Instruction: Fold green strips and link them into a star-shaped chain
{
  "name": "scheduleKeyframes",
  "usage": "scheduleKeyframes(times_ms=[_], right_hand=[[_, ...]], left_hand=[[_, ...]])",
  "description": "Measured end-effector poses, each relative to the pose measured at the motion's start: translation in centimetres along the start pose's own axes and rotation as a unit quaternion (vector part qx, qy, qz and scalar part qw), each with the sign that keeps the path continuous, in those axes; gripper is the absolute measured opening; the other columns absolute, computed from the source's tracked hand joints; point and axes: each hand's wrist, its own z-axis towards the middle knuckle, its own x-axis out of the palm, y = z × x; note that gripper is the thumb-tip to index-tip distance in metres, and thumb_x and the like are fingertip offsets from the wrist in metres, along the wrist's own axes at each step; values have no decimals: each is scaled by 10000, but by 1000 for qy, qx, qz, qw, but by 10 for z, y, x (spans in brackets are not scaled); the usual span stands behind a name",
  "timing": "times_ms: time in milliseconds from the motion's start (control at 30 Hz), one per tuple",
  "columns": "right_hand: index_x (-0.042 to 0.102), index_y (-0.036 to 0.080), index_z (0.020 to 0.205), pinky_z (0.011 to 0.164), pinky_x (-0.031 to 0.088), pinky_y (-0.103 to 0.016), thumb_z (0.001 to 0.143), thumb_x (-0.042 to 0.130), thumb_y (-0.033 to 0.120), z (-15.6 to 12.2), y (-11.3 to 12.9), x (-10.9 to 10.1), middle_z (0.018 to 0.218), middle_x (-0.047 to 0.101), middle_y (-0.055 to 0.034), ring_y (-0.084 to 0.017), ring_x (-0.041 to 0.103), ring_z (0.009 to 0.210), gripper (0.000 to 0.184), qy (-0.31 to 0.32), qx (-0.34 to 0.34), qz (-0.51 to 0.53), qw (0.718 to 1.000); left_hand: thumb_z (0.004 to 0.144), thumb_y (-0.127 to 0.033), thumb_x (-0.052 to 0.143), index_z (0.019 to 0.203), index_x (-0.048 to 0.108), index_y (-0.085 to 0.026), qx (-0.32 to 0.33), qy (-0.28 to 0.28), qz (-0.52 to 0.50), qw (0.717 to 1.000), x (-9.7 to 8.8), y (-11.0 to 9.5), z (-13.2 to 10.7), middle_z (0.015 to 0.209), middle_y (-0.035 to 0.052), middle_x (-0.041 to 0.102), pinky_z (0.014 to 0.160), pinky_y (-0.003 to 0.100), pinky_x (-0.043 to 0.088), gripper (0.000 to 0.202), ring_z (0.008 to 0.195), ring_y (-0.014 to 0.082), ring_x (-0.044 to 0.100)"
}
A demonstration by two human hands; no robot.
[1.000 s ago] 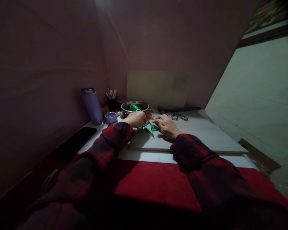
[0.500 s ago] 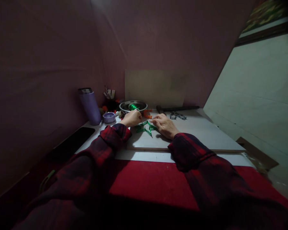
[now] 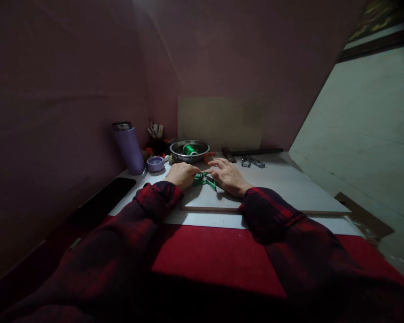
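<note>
A small green star-like shape of thread point(image 3: 206, 180) lies on a pale board point(image 3: 283, 190). My left hand point(image 3: 182, 174) sits at its left side with fingers curled and pinched at the green thread. My right hand point(image 3: 227, 176) rests flat on the board at the shape's right, fingers spread and pressing on it. A thin thread seems to run from the shape up to a green spool point(image 3: 189, 150) in a metal bowl point(image 3: 189, 152) behind my hands. Both arms wear red plaid sleeves.
A purple tumbler point(image 3: 128, 147) and a small purple cup point(image 3: 155, 163) stand at the left. A hammer point(image 3: 252, 153) and metal pieces point(image 3: 252, 162) lie at the back. A dark phone point(image 3: 104, 199) lies on the left edge. Red cloth point(image 3: 215, 251) covers the near side.
My left hand came down from beside the bowl to the green shape's left side. My right hand shifted slightly, staying on the shape.
</note>
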Motion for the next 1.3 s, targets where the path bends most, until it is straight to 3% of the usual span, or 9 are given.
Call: scheduleKeyframes(times_ms=[567,1100,1233,1300], right_hand=[[671,267,1127,1019,305,-470,869,85,650,-1,1,1,1249,535,-95,-264,371,1213,746,-25,-13,0,1000],[694,274,1077,1010,317,-463,886,102,625,-2,2,0,1245,545,-80,-257,382,1194,714,-10,-4,3,1000],[694,279,1062,997,330,-461,910,166,582,-3,2,-2,1224,556,-74,-255,397,1180,628,-13,-7,15,1000],[704,261,1010,985,344,-440,935,219,501,-2,0,-4,1164,589,-72,-243,433,1143,546,-49,17,40,998]], left_hand=[[801,-196,478,1092,678,-322,-4,10,12,1000,0,-2,-1,995,61,715,840,312,465,375,958,222,644],[803,-189,471,1099,672,-328,-7,20,8,1000,-2,-2,-1,1020,55,711,843,316,473,384,963,223,644],[793,-165,477,1089,676,-336,-10,26,0,1000,-3,-3,-1,1035,50,707,866,332,469,396,983,225,637],[789,-150,472,1092,675,-334,-11,29,-7,1000,-4,-3,-2,1060,44,700,882,330,465,409,1006,222,628]])
